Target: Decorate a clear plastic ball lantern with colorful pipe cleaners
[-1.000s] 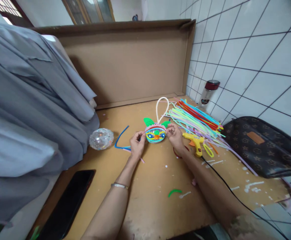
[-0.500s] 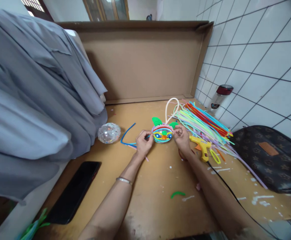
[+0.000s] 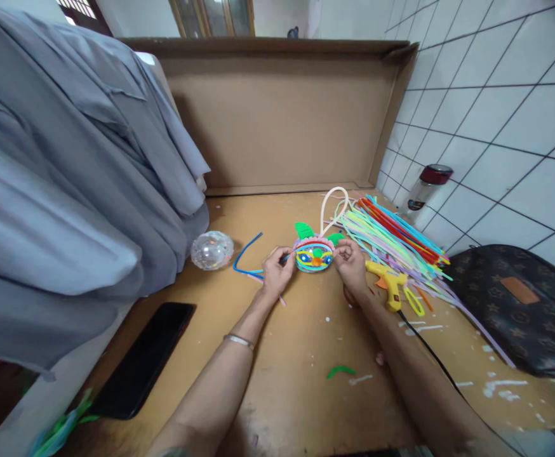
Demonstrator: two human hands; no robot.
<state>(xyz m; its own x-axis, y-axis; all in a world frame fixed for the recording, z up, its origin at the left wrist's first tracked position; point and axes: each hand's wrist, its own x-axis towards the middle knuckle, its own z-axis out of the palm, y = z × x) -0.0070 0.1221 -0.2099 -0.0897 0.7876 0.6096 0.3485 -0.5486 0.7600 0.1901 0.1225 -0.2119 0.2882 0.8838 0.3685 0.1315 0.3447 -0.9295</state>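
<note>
A clear ball decorated as a face (image 3: 314,259) rests on the table between my hands, with green leaf shapes, a pink frill and a white loop on top. Across its upper front runs a light blue pipe cleaner (image 3: 316,246). My left hand (image 3: 278,269) pinches this strip at the ball's left side; a bit of blue shows by the fingertips. On the opposite side, my right hand (image 3: 351,261) has thumb and forefinger closed at the strip's other end, the rest of its fingers curled. Fingertips partly hide both ends.
A yellow glue gun (image 3: 388,282) lies right of my right hand, before a pile of colored pipe cleaners (image 3: 392,231). Left are a clear ball (image 3: 212,250), bent blue pipe cleaners (image 3: 242,257) and a black phone (image 3: 144,358). A dark bag (image 3: 520,311) and bottle (image 3: 423,190) stand right.
The whole view has shifted slightly, so things appear a little farther right. Both hands keep their places at the sides of the decorated ball.
</note>
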